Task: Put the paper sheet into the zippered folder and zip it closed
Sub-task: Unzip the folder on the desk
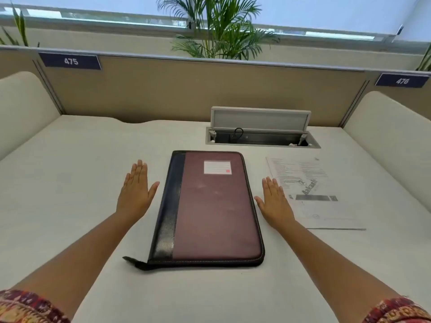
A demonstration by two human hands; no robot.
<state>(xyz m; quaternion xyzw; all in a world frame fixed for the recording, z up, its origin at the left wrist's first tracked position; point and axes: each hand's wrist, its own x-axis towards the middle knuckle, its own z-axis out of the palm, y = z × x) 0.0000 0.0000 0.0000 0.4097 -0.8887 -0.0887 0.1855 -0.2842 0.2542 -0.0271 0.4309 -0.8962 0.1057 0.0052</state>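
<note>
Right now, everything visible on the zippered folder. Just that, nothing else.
The zippered folder lies flat and closed on the white desk, long side running away from the camera. The cover is maroon with a dark leather-like spine strip down its left side and a dark zipper border. A white label sits near the far end. A dark tab sticks out at the near left corner. Neither the left hand nor the right hand touches it; they flank it.
</note>
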